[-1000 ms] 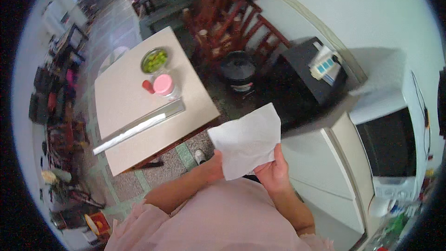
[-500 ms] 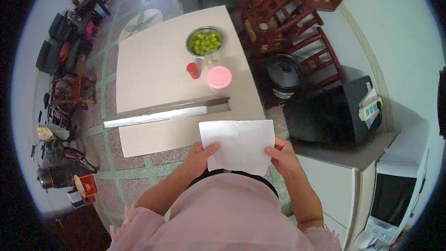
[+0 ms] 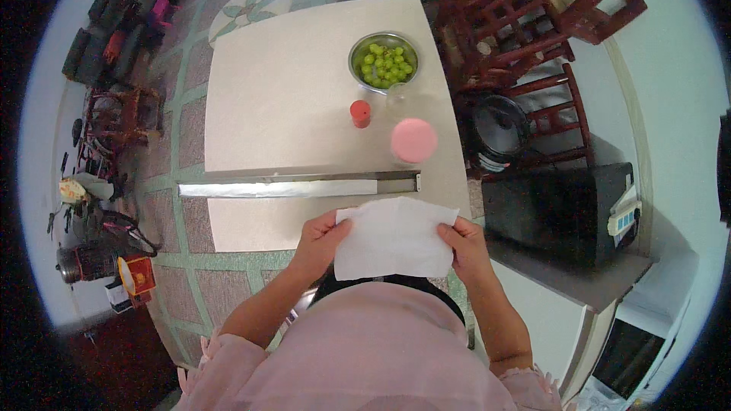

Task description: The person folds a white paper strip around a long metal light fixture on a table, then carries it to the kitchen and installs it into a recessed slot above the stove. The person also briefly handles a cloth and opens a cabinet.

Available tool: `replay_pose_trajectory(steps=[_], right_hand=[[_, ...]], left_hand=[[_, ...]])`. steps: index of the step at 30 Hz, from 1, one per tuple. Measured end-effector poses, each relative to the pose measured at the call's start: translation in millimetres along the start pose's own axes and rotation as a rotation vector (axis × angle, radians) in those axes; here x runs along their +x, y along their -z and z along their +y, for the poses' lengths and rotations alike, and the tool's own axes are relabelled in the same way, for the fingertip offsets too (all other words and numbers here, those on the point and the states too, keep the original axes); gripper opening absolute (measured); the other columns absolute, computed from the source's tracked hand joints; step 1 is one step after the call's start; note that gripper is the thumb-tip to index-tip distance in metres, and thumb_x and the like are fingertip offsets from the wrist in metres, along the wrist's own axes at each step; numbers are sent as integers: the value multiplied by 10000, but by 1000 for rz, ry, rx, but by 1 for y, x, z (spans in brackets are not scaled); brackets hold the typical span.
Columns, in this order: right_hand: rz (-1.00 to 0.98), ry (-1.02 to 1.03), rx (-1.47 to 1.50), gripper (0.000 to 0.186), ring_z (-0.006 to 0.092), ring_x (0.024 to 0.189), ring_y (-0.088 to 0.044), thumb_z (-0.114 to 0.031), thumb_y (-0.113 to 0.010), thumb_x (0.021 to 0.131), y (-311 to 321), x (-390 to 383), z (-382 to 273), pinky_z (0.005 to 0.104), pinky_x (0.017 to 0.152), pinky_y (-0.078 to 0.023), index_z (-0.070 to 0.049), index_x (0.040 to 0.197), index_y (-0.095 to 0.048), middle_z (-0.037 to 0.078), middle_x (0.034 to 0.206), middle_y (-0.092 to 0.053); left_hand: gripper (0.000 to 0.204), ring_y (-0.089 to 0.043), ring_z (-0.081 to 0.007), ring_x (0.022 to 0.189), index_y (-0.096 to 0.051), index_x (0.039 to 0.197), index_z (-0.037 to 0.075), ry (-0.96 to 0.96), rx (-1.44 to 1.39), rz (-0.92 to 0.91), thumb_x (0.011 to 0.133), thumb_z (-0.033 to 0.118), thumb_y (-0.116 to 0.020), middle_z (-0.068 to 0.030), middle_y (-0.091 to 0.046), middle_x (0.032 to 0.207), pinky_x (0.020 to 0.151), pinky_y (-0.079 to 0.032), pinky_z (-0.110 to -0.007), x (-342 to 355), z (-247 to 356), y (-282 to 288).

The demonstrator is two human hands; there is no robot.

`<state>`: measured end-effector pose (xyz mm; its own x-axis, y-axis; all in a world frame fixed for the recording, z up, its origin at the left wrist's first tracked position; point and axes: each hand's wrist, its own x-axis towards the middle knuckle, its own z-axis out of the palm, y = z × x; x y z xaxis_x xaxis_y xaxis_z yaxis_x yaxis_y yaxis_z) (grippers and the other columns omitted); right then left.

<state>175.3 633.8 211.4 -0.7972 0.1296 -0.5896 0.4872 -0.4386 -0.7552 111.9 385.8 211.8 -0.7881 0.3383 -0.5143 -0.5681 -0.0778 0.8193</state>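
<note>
Both my hands pinch a white paper sheet (image 3: 394, 247), my left hand (image 3: 320, 240) at its left edge and my right hand (image 3: 462, 242) at its right. It spreads over the table's (image 3: 282, 129) near edge. Just beyond it lies a long metal tray-like bar (image 3: 278, 186) with a silvery strip along it. Farther back are a pink-lidded jar (image 3: 413, 139), a small red cylinder (image 3: 360, 114), a clear glass container (image 3: 396, 99) and a steel bowl of green grapes (image 3: 384, 62).
Stacked wooden chairs (image 3: 548, 23) and a dark round pot (image 3: 499, 125) stand right of the table. A black box (image 3: 548, 213), a white cabinet (image 3: 533, 320) and a microwave (image 3: 624, 358) are at right. Wooden furniture (image 3: 129, 114) and a bicycle (image 3: 129, 228) line the left side.
The view has turned and moved toward the table, which now lies straight ahead. My hands have raised their grip to the sheet's sides and moved it over the table's near edge.
</note>
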Motion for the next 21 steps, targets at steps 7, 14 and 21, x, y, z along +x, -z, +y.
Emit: replay_pose_trajectory(steps=[7,14,21], right_hand=[[-100,-7,92,189,129,766,-594,-5,-510,832,5,11,-3,255,704,-487,-6,963,-645,62,887,-638],[-324,121,112,163,136,813,-578,-29,-486,834,16,18,-13,264,733,-465,-9,881,-641,68,872,-627],[-366,107,-220,202,128,911,-556,-33,-625,798,10,25,-11,255,783,-457,-10,997,-595,91,971,-612]], left_hand=[[227,-571,-98,780,-623,957,25,-184,-40,-30,851,-21,-428,-50,-620,869,703,-466,-234,-16,-5,2],[217,-544,-119,739,-591,870,7,-332,-143,-5,847,166,-445,-42,-592,837,669,-437,-257,-38,-13,0],[130,-526,-72,806,-547,888,39,-494,115,87,853,144,-615,-11,-565,863,695,-430,-226,-55,-15,-13]])
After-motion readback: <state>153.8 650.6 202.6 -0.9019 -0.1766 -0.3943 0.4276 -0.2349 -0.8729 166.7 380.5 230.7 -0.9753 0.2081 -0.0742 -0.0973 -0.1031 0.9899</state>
